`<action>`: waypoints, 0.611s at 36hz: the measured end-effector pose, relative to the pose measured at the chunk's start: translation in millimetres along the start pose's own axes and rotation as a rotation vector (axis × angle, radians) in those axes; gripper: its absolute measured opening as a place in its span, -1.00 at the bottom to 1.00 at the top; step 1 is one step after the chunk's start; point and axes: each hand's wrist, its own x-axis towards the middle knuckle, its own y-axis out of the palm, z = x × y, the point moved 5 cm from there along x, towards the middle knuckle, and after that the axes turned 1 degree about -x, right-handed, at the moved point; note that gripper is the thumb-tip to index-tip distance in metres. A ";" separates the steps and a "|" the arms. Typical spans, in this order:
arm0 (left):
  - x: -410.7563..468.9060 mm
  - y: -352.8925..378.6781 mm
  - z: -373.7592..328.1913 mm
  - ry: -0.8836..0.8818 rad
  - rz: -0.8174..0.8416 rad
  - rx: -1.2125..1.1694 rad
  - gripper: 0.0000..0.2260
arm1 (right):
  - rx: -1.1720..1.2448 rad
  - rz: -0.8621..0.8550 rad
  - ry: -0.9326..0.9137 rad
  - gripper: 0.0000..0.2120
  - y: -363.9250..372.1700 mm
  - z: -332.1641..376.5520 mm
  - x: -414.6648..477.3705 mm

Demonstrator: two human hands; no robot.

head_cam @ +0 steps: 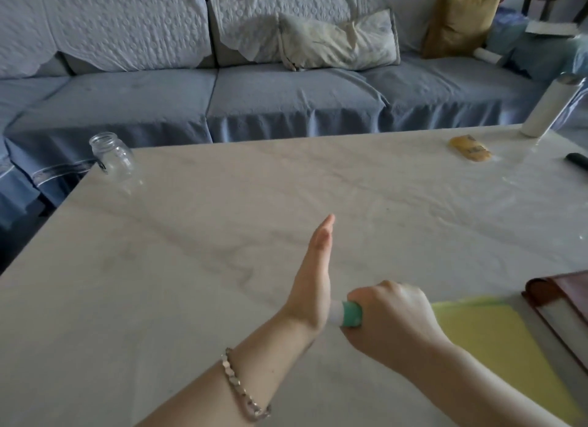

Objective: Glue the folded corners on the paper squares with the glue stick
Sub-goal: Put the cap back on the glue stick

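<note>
My right hand (391,318) grips a glue stick (348,313) with a teal body and a white end that points left. That white end touches the palm of my left hand (313,283), which stands edge-up over the table with its fingers straight and together. Yellow paper squares (496,347) lie stacked on the table (222,204) at the lower right, partly under my right forearm. Any folded corners on them are hidden from view.
A small glass jar (111,156) stands at the table's far left corner. A yellow packet (471,148), a white cylinder (552,108) and a dark object (577,161) are at the far right. A brown folder (563,305) lies right of the paper. A sofa runs behind.
</note>
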 end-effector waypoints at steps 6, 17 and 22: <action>8.9 -26.6 10.8 -0.110 -0.200 0.186 -0.71 | 0.320 0.068 0.107 -0.73 28.4 -14.0 11.9; 12.6 -86.0 18.9 -0.215 -0.227 0.715 -0.77 | 1.151 -0.468 0.331 -0.81 34.0 -90.0 69.3; 16.0 -92.2 18.9 -0.207 -0.234 0.767 -0.77 | 0.998 -0.346 0.453 -0.83 54.1 -90.2 96.4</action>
